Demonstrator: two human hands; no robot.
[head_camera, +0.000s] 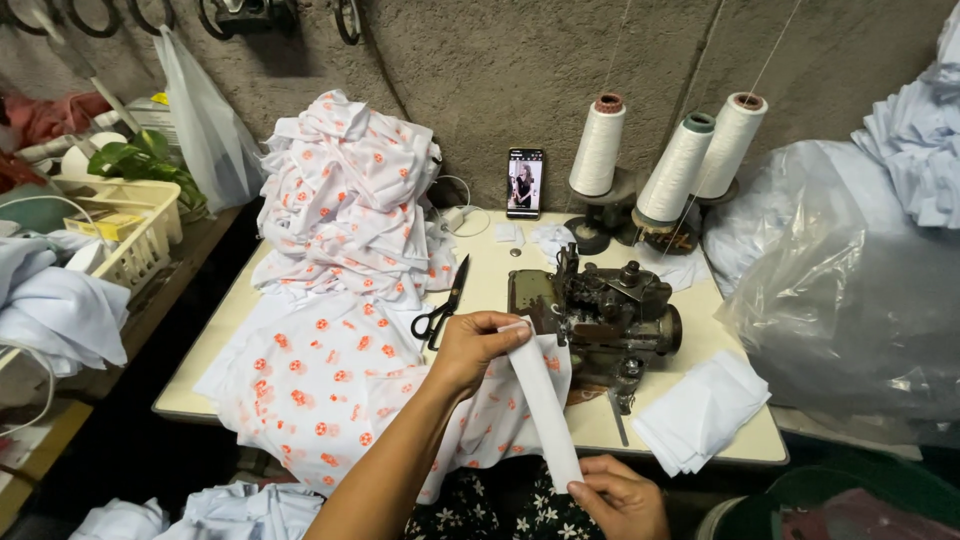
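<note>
Half-cropped right hand (620, 498) on white strip (545, 400)

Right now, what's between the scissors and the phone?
Head view: mostly bare tabletop, scissors to phone. The white charger and cable sit just left of that line.
</note>
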